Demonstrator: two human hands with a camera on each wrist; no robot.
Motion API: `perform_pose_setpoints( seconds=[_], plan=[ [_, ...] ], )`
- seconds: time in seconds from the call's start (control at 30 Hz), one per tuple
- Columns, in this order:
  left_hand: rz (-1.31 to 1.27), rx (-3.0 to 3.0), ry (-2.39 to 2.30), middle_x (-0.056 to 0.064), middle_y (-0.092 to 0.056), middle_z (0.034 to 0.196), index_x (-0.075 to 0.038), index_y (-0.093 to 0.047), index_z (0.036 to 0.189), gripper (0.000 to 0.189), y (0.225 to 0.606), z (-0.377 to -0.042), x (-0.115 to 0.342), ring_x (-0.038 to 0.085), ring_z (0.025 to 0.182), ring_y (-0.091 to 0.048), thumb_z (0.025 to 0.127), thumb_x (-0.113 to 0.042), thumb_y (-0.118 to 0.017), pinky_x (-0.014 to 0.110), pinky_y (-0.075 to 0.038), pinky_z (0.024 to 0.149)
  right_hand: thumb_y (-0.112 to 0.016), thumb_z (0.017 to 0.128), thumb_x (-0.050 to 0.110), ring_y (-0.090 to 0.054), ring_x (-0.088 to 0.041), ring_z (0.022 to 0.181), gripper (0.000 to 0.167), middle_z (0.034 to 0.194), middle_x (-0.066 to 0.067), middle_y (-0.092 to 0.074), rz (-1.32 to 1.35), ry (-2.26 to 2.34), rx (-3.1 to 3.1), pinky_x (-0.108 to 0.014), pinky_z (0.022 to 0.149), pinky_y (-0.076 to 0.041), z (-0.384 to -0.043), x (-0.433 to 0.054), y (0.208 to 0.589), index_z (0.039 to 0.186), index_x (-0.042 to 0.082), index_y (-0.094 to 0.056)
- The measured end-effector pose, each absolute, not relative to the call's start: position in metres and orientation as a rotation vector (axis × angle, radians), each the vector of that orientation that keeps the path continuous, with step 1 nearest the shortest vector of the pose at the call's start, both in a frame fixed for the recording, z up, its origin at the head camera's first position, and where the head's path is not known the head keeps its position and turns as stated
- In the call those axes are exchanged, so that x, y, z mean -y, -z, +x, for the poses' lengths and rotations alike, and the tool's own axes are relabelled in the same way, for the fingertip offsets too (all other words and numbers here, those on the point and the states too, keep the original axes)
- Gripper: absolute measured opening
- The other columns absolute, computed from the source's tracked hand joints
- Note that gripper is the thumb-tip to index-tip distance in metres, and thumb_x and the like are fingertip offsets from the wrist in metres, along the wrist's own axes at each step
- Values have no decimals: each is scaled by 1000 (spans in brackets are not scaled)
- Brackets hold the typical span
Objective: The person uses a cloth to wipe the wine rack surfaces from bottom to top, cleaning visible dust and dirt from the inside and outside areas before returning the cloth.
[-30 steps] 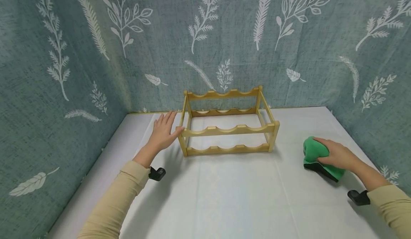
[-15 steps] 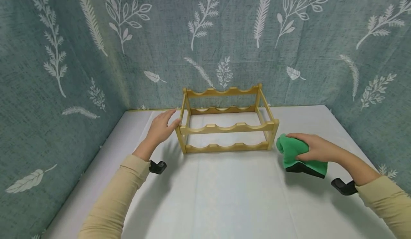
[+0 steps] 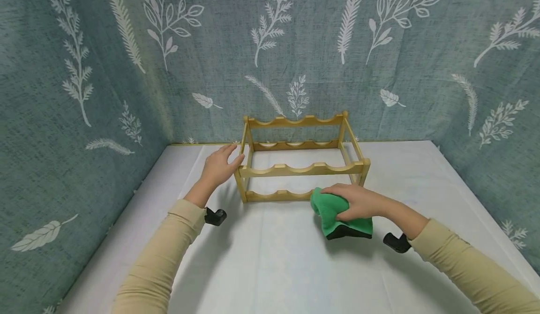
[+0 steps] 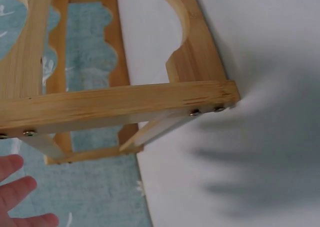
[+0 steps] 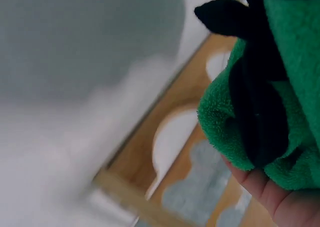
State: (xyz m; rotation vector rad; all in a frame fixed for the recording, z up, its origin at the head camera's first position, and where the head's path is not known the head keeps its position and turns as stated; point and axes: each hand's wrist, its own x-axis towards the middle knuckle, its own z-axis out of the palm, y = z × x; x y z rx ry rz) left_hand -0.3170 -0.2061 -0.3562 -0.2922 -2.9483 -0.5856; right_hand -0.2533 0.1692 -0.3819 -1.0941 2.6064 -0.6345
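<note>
A light wooden bottle rack (image 3: 295,169) with scalloped rails stands on the white table. Beside its upper left side my left hand (image 3: 218,166) hovers with fingers loosely extended. In the left wrist view those fingers (image 4: 20,191) appear near the rack's end bar (image 4: 120,99) and hold nothing; whether the thumb touches it I cannot tell. My right hand (image 3: 358,201) grips a bunched green cloth (image 3: 331,207) with a black edge, in front of the rack's lower right. Close up in the right wrist view, the fluffy cloth (image 5: 215,114) hides most of that hand.
The white table surface (image 3: 291,257) spreads in front of and around the rack. Teal fabric walls (image 3: 228,37) with white leaf prints rise behind it and on both sides. A black wrist camera (image 3: 396,242) sits under the right wrist.
My right hand has carried the green cloth leftward, from the table's right side to the front of the rack. The left hand has stayed by the rack's left end, its fingers slightly more bent.
</note>
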Motion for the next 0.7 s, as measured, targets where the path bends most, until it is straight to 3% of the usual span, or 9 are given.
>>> perform_pose_setpoints(
  seconds=[0.33, 0.7],
  plan=[
    [-272, 2879, 651, 15, -44, 138, -7, -45, 135, 54, 361, -319, 203, 35, 125, -41, 95, -42, -39, 51, -30, 102, -63, 80, 23, -48, -22, 113, 64, 136, -7, -44, -1184, 631, -2525, -41, 86, -42, -265, -107, 396, 139, 16, -40],
    [-270, 2924, 603, 14, -48, 135, -10, -45, 136, 55, 362, -322, 204, 35, 120, -46, 95, -45, -35, 50, -35, 99, -63, 80, 26, -47, -18, 115, 65, 139, -2, -43, -1188, 636, -2488, -39, 89, -41, -279, -56, 405, 140, 21, -39]
  ],
)
